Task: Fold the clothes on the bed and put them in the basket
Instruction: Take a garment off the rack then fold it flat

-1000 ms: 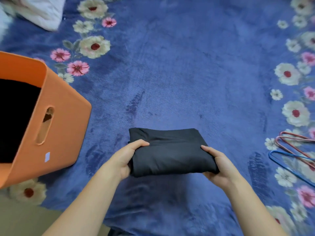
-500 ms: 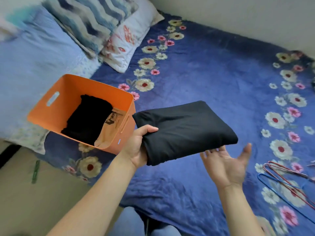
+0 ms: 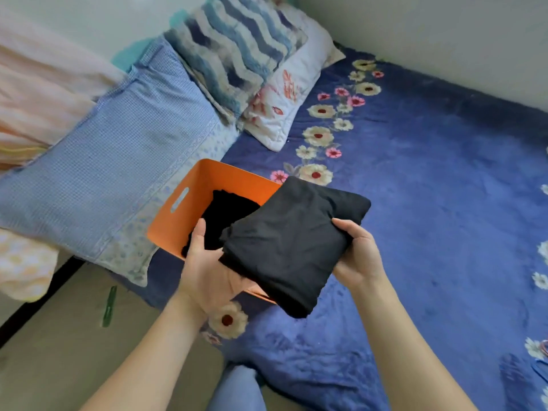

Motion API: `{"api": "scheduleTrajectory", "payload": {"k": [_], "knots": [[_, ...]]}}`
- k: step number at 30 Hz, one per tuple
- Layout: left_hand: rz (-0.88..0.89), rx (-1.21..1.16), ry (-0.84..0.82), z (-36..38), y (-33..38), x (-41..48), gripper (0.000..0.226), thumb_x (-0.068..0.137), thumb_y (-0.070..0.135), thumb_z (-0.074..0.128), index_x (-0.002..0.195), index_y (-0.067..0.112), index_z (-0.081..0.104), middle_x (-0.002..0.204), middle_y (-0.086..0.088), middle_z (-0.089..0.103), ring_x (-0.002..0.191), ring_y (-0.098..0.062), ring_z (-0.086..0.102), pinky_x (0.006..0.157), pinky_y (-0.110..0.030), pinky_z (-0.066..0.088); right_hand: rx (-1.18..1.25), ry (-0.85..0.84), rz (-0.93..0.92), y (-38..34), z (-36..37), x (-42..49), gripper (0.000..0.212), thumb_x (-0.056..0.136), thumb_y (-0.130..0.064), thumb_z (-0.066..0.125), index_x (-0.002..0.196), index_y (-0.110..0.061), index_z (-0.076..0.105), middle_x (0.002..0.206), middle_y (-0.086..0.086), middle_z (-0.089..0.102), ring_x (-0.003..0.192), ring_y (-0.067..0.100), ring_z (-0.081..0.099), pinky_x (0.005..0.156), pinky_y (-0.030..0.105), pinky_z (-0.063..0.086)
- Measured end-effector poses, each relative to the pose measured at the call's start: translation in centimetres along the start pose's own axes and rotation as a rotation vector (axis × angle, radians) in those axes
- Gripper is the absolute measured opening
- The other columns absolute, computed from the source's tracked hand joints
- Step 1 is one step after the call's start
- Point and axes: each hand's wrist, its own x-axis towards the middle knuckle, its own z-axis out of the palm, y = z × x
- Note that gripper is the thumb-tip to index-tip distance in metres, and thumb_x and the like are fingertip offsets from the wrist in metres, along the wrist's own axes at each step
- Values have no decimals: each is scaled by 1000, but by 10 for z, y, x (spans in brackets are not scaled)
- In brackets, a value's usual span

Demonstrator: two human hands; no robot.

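Over the near rim of the orange basket (image 3: 189, 197), the folded black garment (image 3: 290, 244) is held tilted, its far end above the opening and its near corner drooping outside, toward the near edge of the bed (image 3: 430, 203). As I judge it, the step in hand is the putting away: the folding of this piece seems finished. The next move calls for shifting the packet left and away until it clears the near wall, then lowering it flat onto the dark cloth (image 3: 228, 212) inside, so that the folds do not open. It looks thick and soft, slightly creased, with the lower corner sagging.

The left hand (image 3: 207, 271) supports it from below, the thumb stretched up beside its left edge. The other fingers are hidden under the cloth, so I cannot tell how they lie. The right hand (image 3: 358, 253) pinches the right edge, thumb on top, fingers beneath. The basket stands near the left edge of the bed, just beside a blue checked pillow (image 3: 124, 149).
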Motion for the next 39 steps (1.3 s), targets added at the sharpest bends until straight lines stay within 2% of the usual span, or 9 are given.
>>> {"api": "scheduleTrajectory", "payload": {"k": [4,8,20,23,27,29,31,35,39], "knots": [[-376,160,313,-52,57,30,70,92,67,37,122,12,68,127,-11,65,117,-26,61,102,-38,44,-185,92,158,38,50,47,20,84,-12,59,98,-6,71,94,9,75,78,24,71,72,32,54],[-669,604,452,-99,78,62,36,85,25,68,113,2,70,115,-18,69,101,-32,68,98,-43,50,-360,346,286,77,57,96,30,79,-16,67,107,-6,67,98,13,73,90,32,68,77,40,55],[-808,906,427,-182,16,155,50,90,5,57,133,29,53,118,3,66,110,-19,58,102,-41,42,-667,775,144,93,9,202,47,87,-9,66,131,-4,51,128,10,59,114,34,56,96,40,46],[-853,988,479,-192,-8,160,52,95,11,53,144,26,41,129,0,56,110,-18,51,94,-34,40,-904,843,222,106,1,219,22,98,-10,48,115,-1,57,105,15,62,89,29,60,79,33,46],[-770,1152,432,-203,-19,170,52,95,7,54,144,19,41,129,-2,57,116,-18,54,96,-27,43,-1235,785,208,108,-8,227,27,98,-8,41,72,-12,47,71,2,49,61,17,49,57,25,44],[-744,1207,409,-208,-18,170,52,95,8,56,144,17,42,129,-2,58,117,-18,55,97,-24,43,-1411,737,193,110,-5,226,11,96,-10,45,94,-8,55,86,6,58,76,21,59,70,30,52],[-663,1374,400,-211,-22,168,59,94,14,59,148,16,35,135,-4,55,122,-20,54,101,-28,45,-1564,774,130,117,-1,224,43,93,-10,51,134,-6,40,115,12,56,97,27,63,76,33,53],[-191,1926,342,-198,-31,171,78,77,13,71,146,13,35,140,-11,42,125,-30,47,99,-39,45,-2021,449,-286,128,8,220,76,62,-7,73,134,-2,47,130,20,49,115,39,55,89,46,51],[-353,2242,-191,-202,-38,187,96,84,37,59,155,10,0,162,-10,-8,149,-27,-11,120,-39,-2,-2347,155,139,122,-10,233,89,94,-24,52,154,-4,-10,160,19,-15,148,39,-13,119,50,-2]]}}
